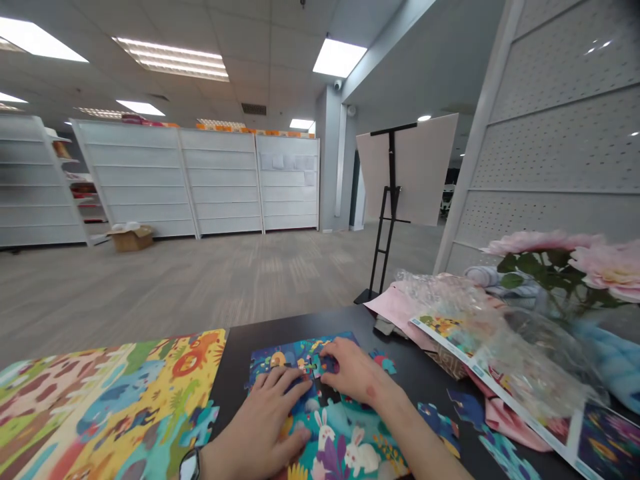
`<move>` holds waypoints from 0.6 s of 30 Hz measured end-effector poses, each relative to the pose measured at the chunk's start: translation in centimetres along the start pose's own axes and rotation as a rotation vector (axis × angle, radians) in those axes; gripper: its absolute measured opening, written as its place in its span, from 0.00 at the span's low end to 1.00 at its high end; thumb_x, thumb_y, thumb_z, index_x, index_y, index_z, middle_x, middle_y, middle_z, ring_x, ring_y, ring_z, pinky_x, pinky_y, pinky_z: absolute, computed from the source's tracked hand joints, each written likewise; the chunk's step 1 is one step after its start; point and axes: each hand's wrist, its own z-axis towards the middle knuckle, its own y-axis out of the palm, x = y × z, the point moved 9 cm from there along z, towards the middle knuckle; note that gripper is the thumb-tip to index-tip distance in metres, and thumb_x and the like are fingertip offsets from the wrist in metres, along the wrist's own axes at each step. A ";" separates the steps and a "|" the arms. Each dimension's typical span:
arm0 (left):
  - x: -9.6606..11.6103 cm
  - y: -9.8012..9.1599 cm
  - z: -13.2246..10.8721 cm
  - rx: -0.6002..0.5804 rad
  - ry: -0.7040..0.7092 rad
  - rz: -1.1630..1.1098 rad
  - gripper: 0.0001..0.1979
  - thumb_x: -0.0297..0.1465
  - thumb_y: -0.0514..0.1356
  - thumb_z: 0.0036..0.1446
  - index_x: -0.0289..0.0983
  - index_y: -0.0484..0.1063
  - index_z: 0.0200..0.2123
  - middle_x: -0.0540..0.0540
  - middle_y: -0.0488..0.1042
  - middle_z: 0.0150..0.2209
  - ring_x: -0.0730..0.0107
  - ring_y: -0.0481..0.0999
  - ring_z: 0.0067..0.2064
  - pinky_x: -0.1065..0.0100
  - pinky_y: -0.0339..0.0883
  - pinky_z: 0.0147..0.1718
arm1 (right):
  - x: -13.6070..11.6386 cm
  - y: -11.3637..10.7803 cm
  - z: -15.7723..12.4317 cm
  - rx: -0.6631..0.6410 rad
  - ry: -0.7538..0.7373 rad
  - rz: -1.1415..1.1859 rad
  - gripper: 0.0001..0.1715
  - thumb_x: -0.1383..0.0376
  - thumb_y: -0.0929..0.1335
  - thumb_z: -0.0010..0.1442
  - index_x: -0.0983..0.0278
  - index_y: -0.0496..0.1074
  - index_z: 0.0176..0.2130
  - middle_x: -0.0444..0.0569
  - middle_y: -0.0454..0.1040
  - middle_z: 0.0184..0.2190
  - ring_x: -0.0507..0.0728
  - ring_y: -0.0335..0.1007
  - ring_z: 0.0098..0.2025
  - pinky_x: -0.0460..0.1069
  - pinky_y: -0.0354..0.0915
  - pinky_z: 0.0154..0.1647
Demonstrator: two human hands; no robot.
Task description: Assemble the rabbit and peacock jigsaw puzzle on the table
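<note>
A colourful jigsaw puzzle [345,427] with white rabbits and dark-blue areas lies on the black table, a dark gap showing near its middle. My left hand [265,413] rests flat on the puzzle's left part, fingers spread. At the upper middle, my right hand [357,373] has its thumb and fingers bent around a small puzzle piece [314,368] beside the gap; the fingers partly cover it. Just right of the puzzle lies a loose red-and-teal piece [384,362]. More loose pieces [440,423] lie past my right forearm. A watch [190,463] is on my left wrist.
A yellow animal-picture sheet [150,400] covers the table's left, with a teal piece [203,423] at its edge. Clear plastic wrapping [530,360], a printed box sheet [480,367] and pink flowers [605,267] crowd the right. An easel [393,173] stands beyond the black table [285,327].
</note>
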 end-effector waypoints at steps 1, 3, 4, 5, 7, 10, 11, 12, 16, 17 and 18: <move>-0.1 0.1 0.0 -0.004 -0.002 -0.011 0.33 0.51 0.56 0.64 0.47 0.60 0.68 0.43 0.59 0.70 0.42 0.56 0.70 0.38 0.50 0.67 | 0.0 0.0 0.0 0.004 -0.005 0.003 0.20 0.65 0.71 0.51 0.61 0.79 0.45 0.52 0.77 0.42 0.62 0.74 0.47 0.52 0.65 0.50; -0.3 0.3 0.0 -0.013 -0.008 -0.025 0.35 0.51 0.56 0.64 0.44 0.57 0.70 0.42 0.57 0.71 0.41 0.54 0.71 0.37 0.48 0.67 | 0.0 0.1 0.0 0.017 -0.014 0.010 0.21 0.69 0.69 0.50 0.60 0.78 0.46 0.50 0.76 0.42 0.61 0.74 0.46 0.51 0.66 0.49; -0.4 0.4 0.0 -0.019 -0.011 -0.027 0.36 0.51 0.56 0.64 0.43 0.57 0.70 0.42 0.56 0.71 0.41 0.53 0.71 0.37 0.47 0.67 | 0.1 0.2 0.0 0.024 -0.020 0.016 0.23 0.72 0.68 0.50 0.60 0.77 0.46 0.50 0.76 0.42 0.60 0.75 0.46 0.50 0.66 0.49; -0.4 0.4 0.1 -0.024 -0.012 -0.025 0.36 0.51 0.56 0.64 0.43 0.57 0.70 0.41 0.56 0.71 0.41 0.53 0.71 0.37 0.47 0.67 | 0.1 0.2 0.1 0.032 -0.025 0.023 0.26 0.74 0.67 0.49 0.60 0.76 0.48 0.50 0.75 0.44 0.59 0.75 0.47 0.49 0.66 0.49; -0.3 0.4 0.2 -0.030 -0.012 -0.014 0.36 0.51 0.57 0.64 0.43 0.58 0.69 0.42 0.56 0.71 0.41 0.53 0.71 0.37 0.47 0.67 | 0.3 0.3 0.2 0.045 -0.035 0.039 0.31 0.78 0.64 0.47 0.62 0.74 0.50 0.51 0.75 0.47 0.58 0.75 0.50 0.49 0.66 0.52; 0.0 0.2 0.4 -0.030 -0.007 0.003 0.36 0.49 0.59 0.62 0.43 0.59 0.69 0.43 0.56 0.72 0.44 0.53 0.71 0.39 0.46 0.68 | 0.2 0.4 0.3 0.049 -0.059 0.067 0.36 0.81 0.62 0.48 0.63 0.72 0.54 0.51 0.76 0.52 0.57 0.72 0.56 0.49 0.63 0.58; 0.0 0.1 0.4 -0.029 -0.003 0.006 0.36 0.48 0.60 0.62 0.43 0.59 0.69 0.43 0.56 0.72 0.45 0.53 0.71 0.40 0.46 0.68 | 0.1 0.5 0.4 0.046 -0.068 0.076 0.38 0.82 0.61 0.48 0.62 0.71 0.56 0.50 0.76 0.53 0.57 0.71 0.58 0.49 0.62 0.60; 0.1 0.1 0.4 -0.031 0.002 0.008 0.35 0.48 0.60 0.62 0.43 0.59 0.69 0.43 0.56 0.71 0.46 0.53 0.71 0.41 0.46 0.69 | 0.0 0.6 0.4 0.040 -0.074 0.083 0.39 0.82 0.61 0.49 0.62 0.70 0.58 0.50 0.76 0.55 0.56 0.70 0.60 0.49 0.62 0.62; 0.3 -0.1 0.3 -0.041 0.005 0.012 0.35 0.48 0.59 0.63 0.42 0.59 0.69 0.43 0.57 0.71 0.48 0.54 0.71 0.43 0.46 0.69 | 0.1 1.2 0.4 0.027 -0.087 0.094 0.39 0.82 0.60 0.52 0.62 0.71 0.60 0.52 0.70 0.63 0.57 0.65 0.65 0.52 0.59 0.66; 0.3 -0.1 0.3 -0.045 0.003 0.012 0.35 0.48 0.59 0.63 0.42 0.59 0.69 0.43 0.56 0.71 0.48 0.54 0.71 0.43 0.46 0.69 | 0.1 1.2 0.4 0.030 -0.088 0.094 0.37 0.81 0.61 0.53 0.63 0.72 0.58 0.54 0.69 0.64 0.57 0.64 0.66 0.53 0.58 0.67; 0.4 -0.1 0.3 -0.048 0.000 0.011 0.35 0.48 0.59 0.63 0.42 0.58 0.69 0.43 0.56 0.71 0.48 0.54 0.71 0.42 0.46 0.69 | 0.2 1.2 0.4 0.035 -0.090 0.094 0.35 0.81 0.61 0.53 0.63 0.74 0.56 0.54 0.69 0.64 0.58 0.64 0.66 0.53 0.57 0.67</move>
